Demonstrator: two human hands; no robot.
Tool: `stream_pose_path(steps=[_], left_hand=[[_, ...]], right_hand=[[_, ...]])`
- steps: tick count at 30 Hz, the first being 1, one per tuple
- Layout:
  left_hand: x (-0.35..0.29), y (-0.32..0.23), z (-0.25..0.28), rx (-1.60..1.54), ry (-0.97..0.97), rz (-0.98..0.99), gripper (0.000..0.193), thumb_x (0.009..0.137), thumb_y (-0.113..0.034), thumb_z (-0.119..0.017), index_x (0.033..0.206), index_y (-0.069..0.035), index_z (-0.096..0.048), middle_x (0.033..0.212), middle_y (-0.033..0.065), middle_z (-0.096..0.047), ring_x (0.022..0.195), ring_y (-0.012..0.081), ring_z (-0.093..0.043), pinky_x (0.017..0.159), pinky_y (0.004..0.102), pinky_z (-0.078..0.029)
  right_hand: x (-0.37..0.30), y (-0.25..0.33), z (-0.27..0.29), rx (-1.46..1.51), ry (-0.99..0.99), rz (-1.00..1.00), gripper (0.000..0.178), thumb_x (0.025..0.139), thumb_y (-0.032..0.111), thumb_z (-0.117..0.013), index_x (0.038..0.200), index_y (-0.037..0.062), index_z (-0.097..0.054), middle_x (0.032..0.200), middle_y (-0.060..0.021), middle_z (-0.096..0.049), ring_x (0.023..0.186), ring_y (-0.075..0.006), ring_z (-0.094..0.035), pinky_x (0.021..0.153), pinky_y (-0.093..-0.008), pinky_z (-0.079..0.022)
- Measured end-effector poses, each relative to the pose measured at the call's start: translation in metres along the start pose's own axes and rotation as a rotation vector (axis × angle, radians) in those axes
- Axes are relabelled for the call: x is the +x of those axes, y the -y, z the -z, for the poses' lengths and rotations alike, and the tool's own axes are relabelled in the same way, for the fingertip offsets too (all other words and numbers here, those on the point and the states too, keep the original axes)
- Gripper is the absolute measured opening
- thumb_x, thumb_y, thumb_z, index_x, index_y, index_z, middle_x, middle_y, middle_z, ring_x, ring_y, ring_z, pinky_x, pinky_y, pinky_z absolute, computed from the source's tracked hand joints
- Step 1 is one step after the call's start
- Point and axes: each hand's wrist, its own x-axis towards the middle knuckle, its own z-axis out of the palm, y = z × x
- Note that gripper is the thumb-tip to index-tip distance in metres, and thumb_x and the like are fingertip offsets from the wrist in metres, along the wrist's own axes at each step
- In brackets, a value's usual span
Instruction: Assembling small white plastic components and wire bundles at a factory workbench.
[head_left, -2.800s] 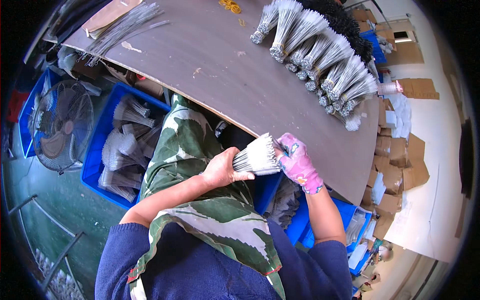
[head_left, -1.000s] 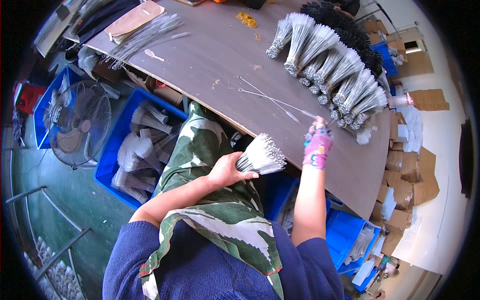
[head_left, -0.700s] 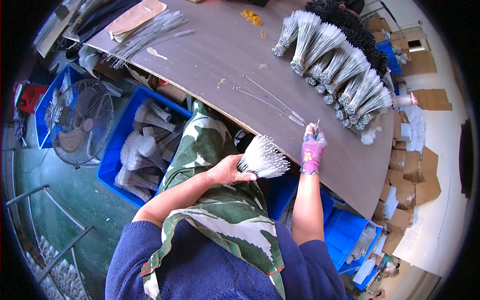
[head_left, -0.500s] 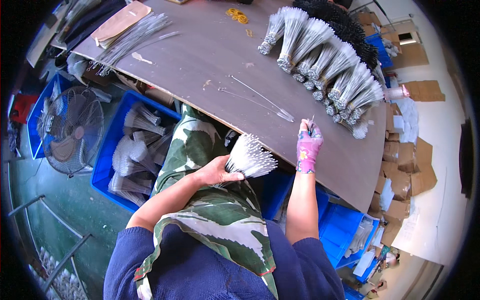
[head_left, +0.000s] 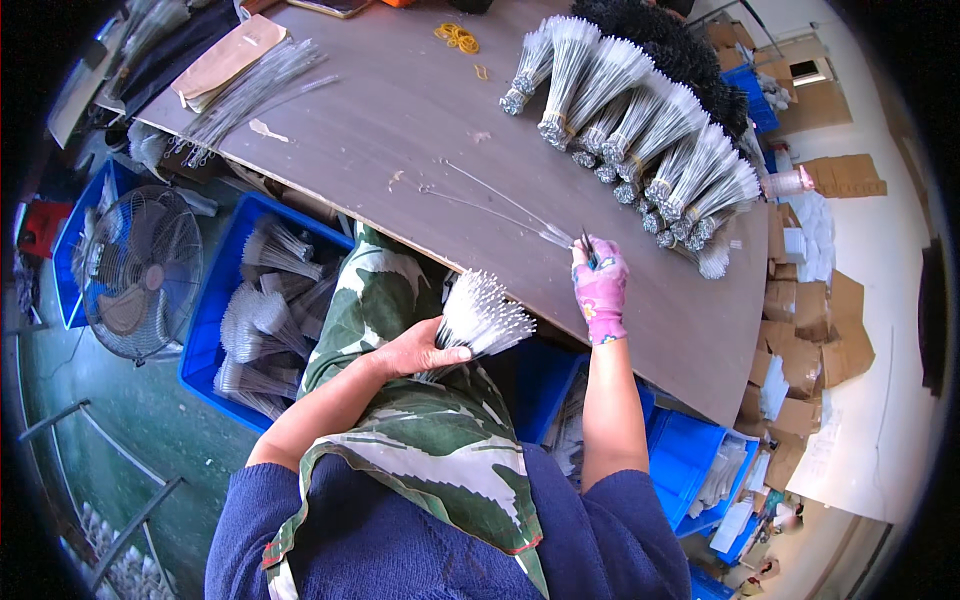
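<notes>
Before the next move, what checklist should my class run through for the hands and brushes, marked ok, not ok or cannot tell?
1. Left hand holding the brush bundle: ok.
2. Glove on the right hand: ok.
3. Right hand free: not ok, it holds a dark pointed item.
4. Two loose brushes lying on the table: ok.
5. Held bundle tied: cannot tell, the left hand hides part of it.
</notes>
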Motion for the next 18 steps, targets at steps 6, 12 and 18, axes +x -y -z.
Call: stream_pose_path(steps=[6,12,18], left_hand=[[0.009,0.0,-0.001,-0.017,-0.021,0.05,0.079,0.077,-0.043,-0.07,0.13,0.005,-0.035,0.118,0.0114,-0.052,0.11,0.018,-0.046,0.098,0.032,-0.035],[0.003,-0.018,0.015,0.069,-0.016,0.07,0.088,0.076,-0.051,-0.067,0.133,0.006,-0.032,0.125,0.0202,-0.048,0.12,0.0257,-0.044,0.101,0.0342,-0.034],[0.0,-0.079,0.027,0.664,-0.547,-0.211,0.02,0.085,-0.018,-0.061,0.1,-0.005,-0.062,0.098,0.01,-0.061,0.085,0.0214,-0.06,0.077,0.0326,-0.048]], right_hand=[[-0.008,-0.008,-0.01,-0.019,0.028,0.017,0.02,0.076,0.01,-0.065,0.094,0.0019,-0.063,0.088,-0.0154,-0.06,0.079,-0.0319,-0.061,0.069,-0.0384,-0.049],[-0.006,-0.004,-0.008,-0.008,0.056,0.023,0.019,0.076,0.01,-0.065,0.093,0.0021,-0.062,0.088,-0.0156,-0.06,0.08,-0.0315,-0.061,0.07,-0.0378,-0.049],[-0.007,-0.007,-0.008,0.046,0.07,0.071,0.02,0.076,0.01,-0.065,0.094,0.003,-0.06,0.088,-0.0156,-0.059,0.08,-0.0325,-0.061,0.069,-0.0389,-0.049]])
